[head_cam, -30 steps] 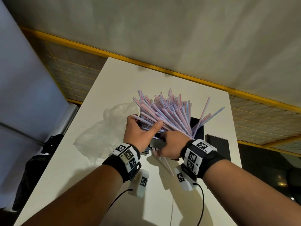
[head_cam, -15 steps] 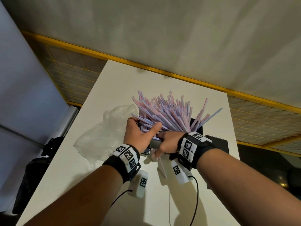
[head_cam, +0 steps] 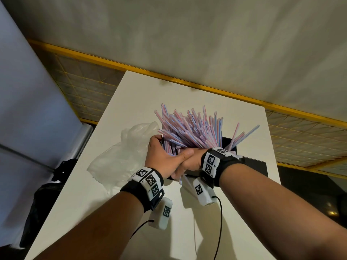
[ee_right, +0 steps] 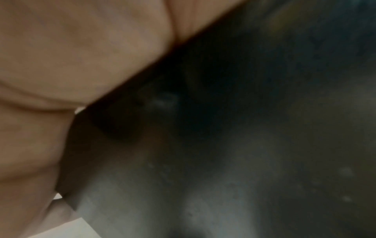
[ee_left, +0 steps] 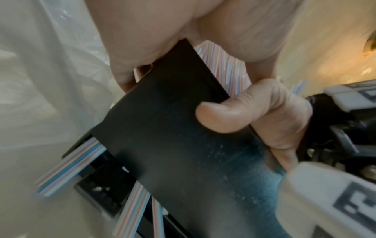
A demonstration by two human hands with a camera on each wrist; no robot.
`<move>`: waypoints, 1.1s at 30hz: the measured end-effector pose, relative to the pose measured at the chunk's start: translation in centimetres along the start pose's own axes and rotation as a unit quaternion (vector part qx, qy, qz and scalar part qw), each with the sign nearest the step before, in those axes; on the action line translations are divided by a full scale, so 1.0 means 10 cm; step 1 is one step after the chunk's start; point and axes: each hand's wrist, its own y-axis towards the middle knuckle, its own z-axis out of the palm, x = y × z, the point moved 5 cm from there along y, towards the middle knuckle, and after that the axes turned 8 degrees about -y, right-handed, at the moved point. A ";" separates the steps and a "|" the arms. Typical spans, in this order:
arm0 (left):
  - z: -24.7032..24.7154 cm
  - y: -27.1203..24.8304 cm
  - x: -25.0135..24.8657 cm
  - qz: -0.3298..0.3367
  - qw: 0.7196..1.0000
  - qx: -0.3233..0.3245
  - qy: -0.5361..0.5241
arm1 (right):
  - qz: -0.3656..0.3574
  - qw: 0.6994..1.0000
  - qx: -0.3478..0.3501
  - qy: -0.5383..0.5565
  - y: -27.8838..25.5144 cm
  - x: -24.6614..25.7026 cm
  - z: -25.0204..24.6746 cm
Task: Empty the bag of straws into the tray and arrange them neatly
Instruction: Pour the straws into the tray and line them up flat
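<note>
Against grey wall, white table [head_cam: 244, 212]

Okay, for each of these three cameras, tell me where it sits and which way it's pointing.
Head: worn high, looking down at the table, straws, bag; both forearms show.
Left wrist: beside the left hand, facing the tray; the right hand and its thumb show.
Right wrist: pressed close to a dark blurred surface; only palm shows.
Shared: head and left wrist both show straws and bag.
</note>
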 end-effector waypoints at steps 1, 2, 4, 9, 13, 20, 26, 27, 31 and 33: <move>0.01 0.01 -0.01 0.001 1.000 -0.003 0.000 | -0.010 1.000 0.004 0.012 0.04 -0.01 0.00; 0.01 0.01 -0.02 -0.001 1.000 -0.009 0.001 | -0.013 1.000 0.008 0.016 0.06 -0.01 0.00; 0.01 0.03 -0.04 -0.001 1.000 -0.013 0.013 | -0.009 1.000 -0.012 0.021 0.10 -0.04 -0.02; 0.02 0.06 -0.10 0.012 1.000 -0.014 0.023 | 0.000 0.996 -0.087 0.035 0.08 -0.05 -0.07; 0.00 0.08 -0.16 0.019 0.999 -0.020 0.021 | -0.025 0.989 -0.145 0.034 0.03 -0.02 -0.10; -0.09 0.09 -0.37 0.060 0.991 -0.083 -0.082 | -0.041 0.964 -0.264 -0.004 0.06 -0.14 -0.07; -0.23 0.05 -0.54 0.055 0.967 -0.126 -0.215 | -0.046 0.948 -0.316 0.020 -0.05 -0.18 -0.13; -0.24 0.05 -0.57 0.056 0.968 -0.129 -0.209 | -0.036 0.952 -0.305 -0.001 -0.04 -0.18 -0.12; -0.19 0.04 -0.61 0.053 0.980 -0.129 -0.141 | 0.020 0.974 -0.210 -0.081 -0.03 -0.16 -0.05; -0.19 0.03 -0.59 0.059 0.986 -0.121 -0.101 | 0.060 0.973 -0.199 -0.099 -0.06 -0.14 -0.05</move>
